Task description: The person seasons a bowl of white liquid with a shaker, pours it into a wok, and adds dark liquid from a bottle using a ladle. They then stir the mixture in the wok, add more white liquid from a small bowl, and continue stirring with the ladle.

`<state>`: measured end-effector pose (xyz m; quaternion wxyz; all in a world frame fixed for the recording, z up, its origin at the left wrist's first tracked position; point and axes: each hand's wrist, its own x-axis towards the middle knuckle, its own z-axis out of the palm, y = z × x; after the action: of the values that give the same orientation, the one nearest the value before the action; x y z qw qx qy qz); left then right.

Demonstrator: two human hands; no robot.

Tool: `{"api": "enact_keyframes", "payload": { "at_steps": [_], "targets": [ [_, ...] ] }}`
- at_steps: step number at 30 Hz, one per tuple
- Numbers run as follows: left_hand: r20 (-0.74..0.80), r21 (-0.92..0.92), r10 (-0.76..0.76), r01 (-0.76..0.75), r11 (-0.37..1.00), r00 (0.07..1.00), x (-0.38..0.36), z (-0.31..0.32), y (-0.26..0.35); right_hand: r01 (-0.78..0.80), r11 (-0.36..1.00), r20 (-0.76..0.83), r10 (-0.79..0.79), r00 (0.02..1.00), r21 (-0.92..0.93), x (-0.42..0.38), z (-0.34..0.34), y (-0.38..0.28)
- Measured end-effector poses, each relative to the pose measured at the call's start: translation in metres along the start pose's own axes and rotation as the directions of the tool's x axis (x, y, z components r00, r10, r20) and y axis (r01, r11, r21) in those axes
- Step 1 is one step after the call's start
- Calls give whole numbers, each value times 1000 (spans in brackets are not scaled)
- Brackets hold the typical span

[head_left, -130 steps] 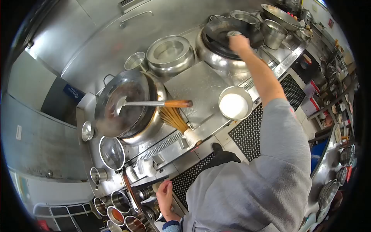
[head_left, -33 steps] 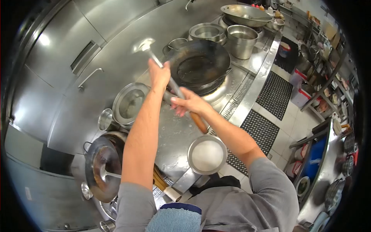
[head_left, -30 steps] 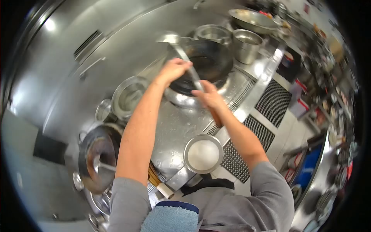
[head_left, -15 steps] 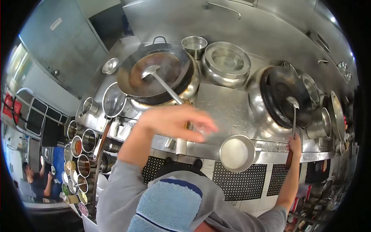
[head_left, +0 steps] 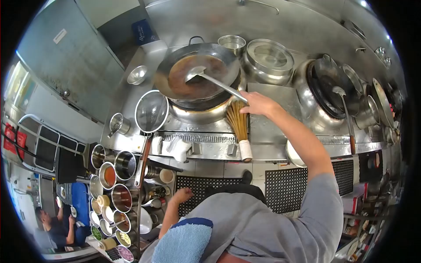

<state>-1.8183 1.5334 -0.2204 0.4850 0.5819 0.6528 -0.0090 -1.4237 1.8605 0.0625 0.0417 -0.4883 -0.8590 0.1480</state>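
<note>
My right hand (head_left: 259, 104) is closed round the handle end of a metal wok spatula (head_left: 219, 84). The spatula's blade rests in the large left wok (head_left: 163, 83), over brown liquid (head_left: 188, 65). Just below that hand, a bamboo wok brush (head_left: 238, 125) with a white-wrapped grip leans on the range's front edge. My left hand (head_left: 182, 195) hangs low by my body, its fingers curled and nothing visible in them. Near it are several metal pots of sauces, including a dark red one (head_left: 121, 197).
A mesh strainer (head_left: 151, 111) lies left of the wok. A lidded pot (head_left: 269, 61) stands behind. A second wok (head_left: 326, 87) holds another spatula (head_left: 346, 111). My right arm partly hides a pan of white contents (head_left: 294, 153). Another person (head_left: 57, 225) works at far left.
My right hand has left the right wok's spatula and moved left onto the left wok's spatula. My left hand has dropped away to my side. The view has shifted.
</note>
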Motion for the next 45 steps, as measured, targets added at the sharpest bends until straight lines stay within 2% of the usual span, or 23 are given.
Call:
{"api": "enact_keyframes", "payload": {
  "at_steps": [2,3,4,8,11,15,17,18,20,21,22,23,24,26,28,29,31,35,37,38,40,41,45],
  "targets": [
    [-100,-86,-122,114,990,988,-17,50,-60,-77,997,90,75,993,24,23,15,-9],
    [-176,213,-116,153,965,978,-19,76,-90,-108,990,89,100,991,90,31,24,-4],
    [-180,313,-152,203,928,972,-30,97,-114,-137,979,88,125,988,154,37,28,-7],
    [115,160,-296,276,948,948,-86,131,-175,-259,926,87,244,966,276,48,27,-54],
    [193,147,-276,250,957,942,-110,138,-205,-279,904,76,269,960,325,63,30,-70],
    [149,423,-19,-47,905,989,-107,149,-231,-331,826,115,314,942,457,83,38,-67],
    [-42,637,203,-131,759,978,-97,157,-236,-223,819,45,235,971,528,86,39,-71],
    [-217,305,124,-53,951,968,-84,162,-241,-87,904,-8,100,995,418,98,45,-55],
    [-373,89,46,-13,996,927,-59,180,-242,193,970,-115,-177,977,146,124,54,-23],
    [-447,-23,6,-18,1000,895,-46,188,-242,-168,917,108,138,985,363,93,25,-85],
    [-473,201,118,-23,979,873,-42,186,-238,-163,919,39,160,986,358,100,39,-60],
    [-493,7,-7,12,1000,870,-43,192,-236,-182,921,83,163,983,345,94,36,-68],
    [-481,-179,-115,31,983,869,-40,200,-231,-217,919,123,186,975,328,83,27,-74],
    [-409,-92,-56,20,996,911,-37,212,-223,-172,943,137,137,981,285,78,26,-61],
    [-210,433,210,-102,896,955,-43,216,-224,-162,955,155,125,980,250,63,22,-57],
    [-118,372,261,-202,906,958,-50,213,-222,-170,957,167,133,977,233,52,13,-71],
    [-132,-216,-68,39,976,989,-59,217,-212,-214,955,220,168,961,204,38,6,-69],
    [-2,-555,-229,190,810,973,-53,227,-221,-212,964,241,171,955,157,1,-13,-79],
    [-71,-122,-57,48,991,996,-52,215,-220,-148,978,199,117,973,148,-14,-10,-59],
    [-63,217,82,-66,974,995,-50,199,-214,-116,983,176,90,980,143,-20,-11,-51],
    [-46,461,142,-105,881,989,-45,167,-197,-228,971,219,209,953,65,-41,-31,-87],
    [-91,425,91,-44,904,992,-46,151,-188,-282,959,237,268,934,24,-48,-38,-99],
    [-220,259,-18,77,963,975,-37,126,-174,-13,997,167,26,986,-75,-60,-33,-32]
  ]
}}
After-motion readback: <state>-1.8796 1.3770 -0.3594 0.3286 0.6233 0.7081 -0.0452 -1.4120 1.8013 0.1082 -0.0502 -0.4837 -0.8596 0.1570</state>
